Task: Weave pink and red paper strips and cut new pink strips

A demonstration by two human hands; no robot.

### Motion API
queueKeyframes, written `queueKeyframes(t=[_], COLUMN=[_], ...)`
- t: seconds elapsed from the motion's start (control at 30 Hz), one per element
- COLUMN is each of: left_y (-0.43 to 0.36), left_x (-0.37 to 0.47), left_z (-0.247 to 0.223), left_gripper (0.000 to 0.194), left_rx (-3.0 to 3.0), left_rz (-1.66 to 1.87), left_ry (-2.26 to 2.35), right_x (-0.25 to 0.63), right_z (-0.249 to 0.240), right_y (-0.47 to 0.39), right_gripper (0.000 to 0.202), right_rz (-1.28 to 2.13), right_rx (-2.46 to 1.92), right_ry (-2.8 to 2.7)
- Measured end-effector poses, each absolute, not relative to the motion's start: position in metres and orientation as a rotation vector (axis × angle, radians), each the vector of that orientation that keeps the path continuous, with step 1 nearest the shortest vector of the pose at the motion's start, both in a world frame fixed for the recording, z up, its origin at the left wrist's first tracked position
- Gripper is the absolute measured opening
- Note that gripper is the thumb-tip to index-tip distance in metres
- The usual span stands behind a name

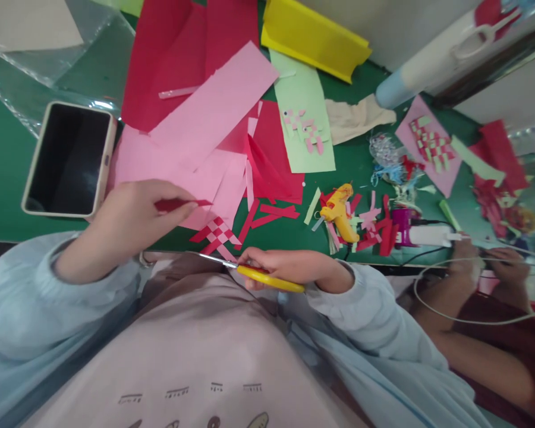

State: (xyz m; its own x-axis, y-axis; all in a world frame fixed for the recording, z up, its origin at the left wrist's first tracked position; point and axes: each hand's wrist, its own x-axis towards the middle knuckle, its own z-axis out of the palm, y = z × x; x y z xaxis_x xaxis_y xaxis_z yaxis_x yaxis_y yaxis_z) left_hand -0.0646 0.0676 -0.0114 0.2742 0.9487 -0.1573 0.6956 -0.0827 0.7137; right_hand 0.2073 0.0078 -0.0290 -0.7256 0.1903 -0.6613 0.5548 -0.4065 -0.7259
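My left hand pinches a narrow red paper strip above the pink paper sheets. In my right hand are scissors with yellow handles, their metal blades pointing left past the table's front edge. I cannot tell how far the blades are parted. Between the hands a woven red and pink paper piece lies at the table edge, its strip ends sticking out. Loose red paper strips lie just to its right.
A phone lies at left. To the right are a yellow glue gun, paper scraps and a light green sheet bearing small woven fish. A white bottle lies at the back. Another person's hands are at far right, near a cable.
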Motion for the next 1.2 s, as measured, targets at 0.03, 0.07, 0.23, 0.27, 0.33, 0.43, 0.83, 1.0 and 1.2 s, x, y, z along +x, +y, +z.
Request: queueKeyframes(t=[0.03, 0.07, 0.23, 0.27, 0.33, 0.43, 0.83, 1.0, 1.2], left_y=[0.075, 0.082, 0.09, 0.087, 0.079, 0.066, 0.06, 0.067, 0.054], left_x=[-0.058, -0.052, -0.039, -0.039, -0.039, -0.04, -0.039, -0.039, -0.039], left_z=[-0.016, -0.021, -0.036, -0.037, -0.037, -0.037, -0.048, -0.038, -0.013], left_gripper=[0.026, 0.03, 0.045, 0.041, 0.035, 0.032, 0.027, 0.013, 0.024], left_rx=[1.939, 2.029, 2.463, 2.503, 2.547, 2.55, 2.544, 2.25, 1.659], left_rz=[0.414, 0.337, 0.32, 0.301, 0.183, 0.129, 0.175, 0.107, 0.191], left_ry=[1.466, 1.449, 1.259, 1.172, 0.921, 0.803, 0.842, 0.874, 1.233], right_x=[0.208, 0.208, 0.21, 0.211, 0.211, 0.211, 0.219, 0.235, 0.25], right_z=[-0.029, -0.029, -0.027, -0.028, -0.029, -0.031, -0.025, -0.021, -0.031], right_y=[0.007, 0.006, 0.0, -0.001, -0.003, -0.006, -0.031, -0.056, -0.09], right_gripper=[0.042, 0.045, 0.049, 0.051, 0.054, 0.058, 0.034, 0.031, 0.05], right_rz=[-2.214, -2.207, -2.207, -2.207, -2.196, -2.142, -2.145, -2.3, -2.446], right_rx=[1.03, 1.044, 1.066, 1.061, 1.073, 1.118, 1.223, 1.265, 1.354], right_ry=[1.562, 1.565, 1.607, 1.625, 1.654, 1.687, 1.816, 1.597, 1.667])
